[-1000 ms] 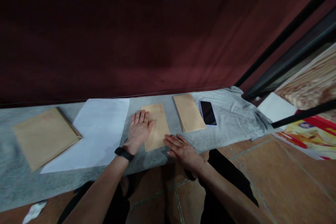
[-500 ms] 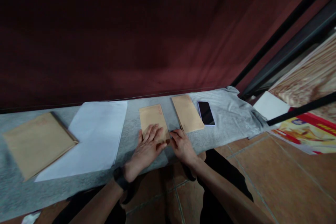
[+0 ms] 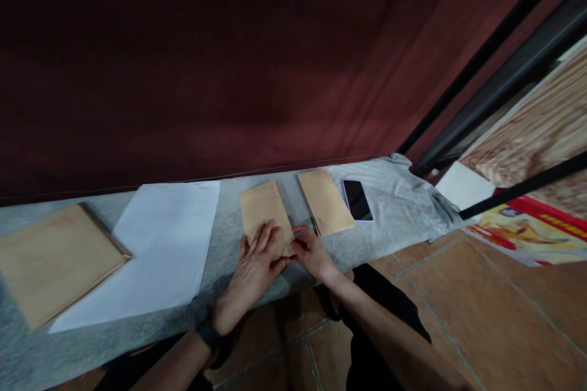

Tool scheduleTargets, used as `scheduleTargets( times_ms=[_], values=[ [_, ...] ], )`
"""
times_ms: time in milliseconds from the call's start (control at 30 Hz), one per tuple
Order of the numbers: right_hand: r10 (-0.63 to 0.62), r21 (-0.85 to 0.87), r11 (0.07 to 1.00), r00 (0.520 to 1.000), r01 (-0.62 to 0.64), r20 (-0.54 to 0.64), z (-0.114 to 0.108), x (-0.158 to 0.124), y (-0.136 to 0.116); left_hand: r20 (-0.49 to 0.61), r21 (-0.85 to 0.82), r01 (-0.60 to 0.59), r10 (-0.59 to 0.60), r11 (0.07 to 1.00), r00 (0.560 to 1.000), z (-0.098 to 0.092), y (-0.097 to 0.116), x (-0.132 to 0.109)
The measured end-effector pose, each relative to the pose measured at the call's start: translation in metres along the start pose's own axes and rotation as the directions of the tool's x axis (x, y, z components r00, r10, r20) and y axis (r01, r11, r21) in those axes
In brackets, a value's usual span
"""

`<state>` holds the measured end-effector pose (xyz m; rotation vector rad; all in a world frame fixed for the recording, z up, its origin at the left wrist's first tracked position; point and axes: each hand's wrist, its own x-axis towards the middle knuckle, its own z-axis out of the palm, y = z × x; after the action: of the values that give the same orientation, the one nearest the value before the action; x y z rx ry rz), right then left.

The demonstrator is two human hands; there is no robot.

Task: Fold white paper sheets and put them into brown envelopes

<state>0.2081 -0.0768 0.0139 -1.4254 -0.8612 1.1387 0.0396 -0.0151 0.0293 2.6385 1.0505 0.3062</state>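
Observation:
A brown paper envelope with small red print lies on the grey cloth in front of me. My left hand rests flat on its lower half, fingers spread. At the envelope's lower right corner, my right hand has its fingers curled in and pinched at the edge. The fingertips partly hide that corner. Just right of it lies a second brown stack of envelopes, apart from the right hand's grip.
A phone lies right of the envelopes. To the left are white paper sheets, overlapped by larger brown envelopes. Grey cloth covers the narrow bench. A dark red curtain hangs behind; a black metal bar and a printed box are at right.
My right hand has shifted slightly to the left against the envelope's lower corner. The left hand stays flat on the envelope. The whole view has shifted a little.

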Motion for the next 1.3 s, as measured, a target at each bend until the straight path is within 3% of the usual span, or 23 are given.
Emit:
scheduleTargets(
  times_ms=[133,233,267,333,400,467,567,667,733,867,1067,1200,1300],
  values=[
    [0.011,0.147,0.989,0.999,-0.004,-0.047,0.005,0.003,-0.008,-0.154,-0.217,0.029,-0.063,0.976,0.986,-0.001,-0.012,0.008],
    [-0.046,0.235,0.970,0.994,0.069,-0.100,-0.001,0.007,-0.020,-0.250,-0.453,0.110,-0.244,0.885,0.937,-0.009,-0.020,0.017],
    [-0.065,0.248,0.964,0.991,0.092,-0.114,-0.004,0.008,-0.023,-0.227,-0.553,0.156,-0.328,0.819,0.917,-0.012,-0.021,0.020],
    [-0.089,0.264,0.957,0.987,0.122,-0.133,-0.011,0.010,-0.028,-0.077,-0.750,0.252,-0.459,0.612,0.885,-0.017,-0.019,0.023],
    [-0.108,0.266,0.953,0.984,0.144,-0.145,-0.017,0.012,-0.031,0.124,-0.874,0.334,-0.501,0.354,0.856,-0.022,-0.013,0.024],
    [-0.124,0.251,0.954,0.979,0.162,-0.160,-0.023,0.014,-0.031,0.260,-0.913,0.378,-0.493,0.155,0.830,-0.025,-0.005,0.025],
    [-0.155,0.153,0.971,0.968,0.186,-0.196,-0.036,0.016,-0.032,0.309,-0.927,0.372,-0.482,0.038,0.820,-0.025,0.006,0.031],
    [-0.253,-0.116,0.966,0.935,0.231,-0.248,-0.055,0.016,-0.036,0.239,-0.955,0.294,-0.475,0.046,0.847,-0.020,0.018,0.048],
    [-0.338,-0.353,0.908,0.895,0.227,-0.292,-0.070,0.014,-0.040,0.176,-0.966,0.242,-0.456,0.089,0.873,-0.013,0.029,0.062],
    [-0.388,-0.660,0.750,0.830,0.031,-0.401,-0.101,0.006,-0.050,0.130,-0.970,0.198,-0.384,0.144,0.914,0.004,0.055,0.087],
    [-0.258,-0.788,0.456,0.786,-0.413,-0.562,-0.137,-0.010,-0.061,0.158,-0.960,0.227,-0.351,0.163,0.923,0.032,0.076,0.104],
    [-0.161,-0.815,0.275,0.811,-0.510,-0.562,-0.140,-0.018,-0.059,0.136,-0.951,0.220,-0.342,0.218,0.930,0.044,0.076,0.114],
    [-0.104,-0.826,0.234,0.831,-0.513,-0.546,-0.137,-0.019,-0.057,0.115,-0.934,0.208,-0.309,0.290,0.944,0.048,0.075,0.120]
  ],
)
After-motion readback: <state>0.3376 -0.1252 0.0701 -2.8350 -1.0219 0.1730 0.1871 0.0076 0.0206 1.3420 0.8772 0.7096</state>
